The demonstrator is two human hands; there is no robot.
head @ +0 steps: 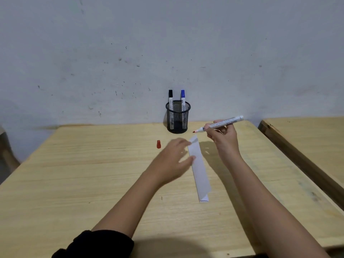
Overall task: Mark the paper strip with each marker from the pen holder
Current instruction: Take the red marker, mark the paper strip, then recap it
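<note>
A white folded paper strip (200,168) lies lengthwise on the wooden table (93,174). My left hand (173,161) is blurred, fingers spread, at the strip's left edge near its far end. My right hand (223,136) holds an uncapped red marker (221,123) above the strip's far end, tip pointing left. The red cap (158,144) stands on the table left of the strip. A black mesh pen holder (178,117) by the wall holds a black marker (170,99) and a blue marker (183,99).
A grey scuffed wall rises right behind the pen holder. A second wooden table (307,142) stands to the right across a narrow gap. A dark sleeve (96,244) covers my left upper arm.
</note>
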